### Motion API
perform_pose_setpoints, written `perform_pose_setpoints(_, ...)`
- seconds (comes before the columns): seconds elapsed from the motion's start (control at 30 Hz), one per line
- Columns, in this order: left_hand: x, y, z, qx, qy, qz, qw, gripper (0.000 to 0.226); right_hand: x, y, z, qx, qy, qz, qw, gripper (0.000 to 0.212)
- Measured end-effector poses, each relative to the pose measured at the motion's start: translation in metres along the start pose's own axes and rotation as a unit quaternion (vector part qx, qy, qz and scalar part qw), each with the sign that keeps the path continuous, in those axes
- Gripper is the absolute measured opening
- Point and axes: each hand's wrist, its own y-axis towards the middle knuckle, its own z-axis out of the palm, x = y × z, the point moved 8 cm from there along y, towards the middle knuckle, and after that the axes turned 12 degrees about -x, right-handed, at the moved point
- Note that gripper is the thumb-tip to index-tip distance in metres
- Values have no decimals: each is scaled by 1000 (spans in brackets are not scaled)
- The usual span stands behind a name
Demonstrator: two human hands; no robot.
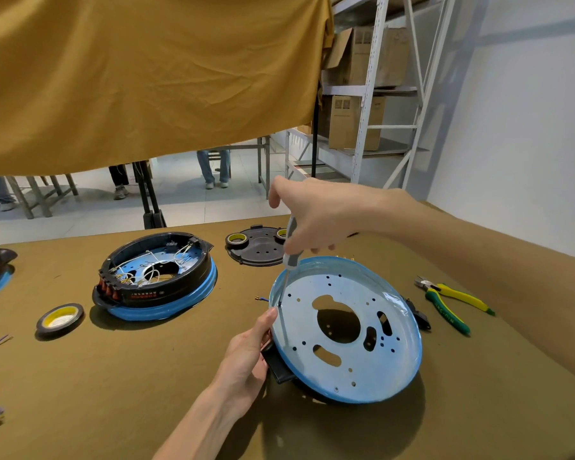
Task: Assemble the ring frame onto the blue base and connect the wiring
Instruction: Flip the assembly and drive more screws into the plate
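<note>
No text readable. Red print on black ring frame (pixel 153 295) left of blue base (pixel 346 330), lettering on pliers (pixel 452 302) handle: both too blurred.

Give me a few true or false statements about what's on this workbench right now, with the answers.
1. The right hand grips a grey-handled screwdriver whose tip is down inside the round blue metal base. True.
2. The left hand rests flat on the table. False: it holds the base's left rim.
3. The yellow-and-green pliers lie right of that base. True.
4. The black ring frame already sits on the base being worked on. False: that base is bare; a finished wired black-and-blue unit sits apart, to its left.
</note>
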Motion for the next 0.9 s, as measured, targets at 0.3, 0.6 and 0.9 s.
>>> perform_pose_setpoints(0.3, 1, 1, 0, 5, -6, 1, 1000, 41, 1, -1, 0, -21, -16, -2, 1000, 50)
perform_pose_setpoints(0.6, 1, -1, 0, -8, -10, -3, 1000, 35, 2, 0, 2, -36, -51, -9, 998, 43)
perform_pose_setpoints(0.9, 1, -1, -1, -22, 0, -9, 1000, 40, 4, -3, 1, -87, -77, -32, 993, 39)
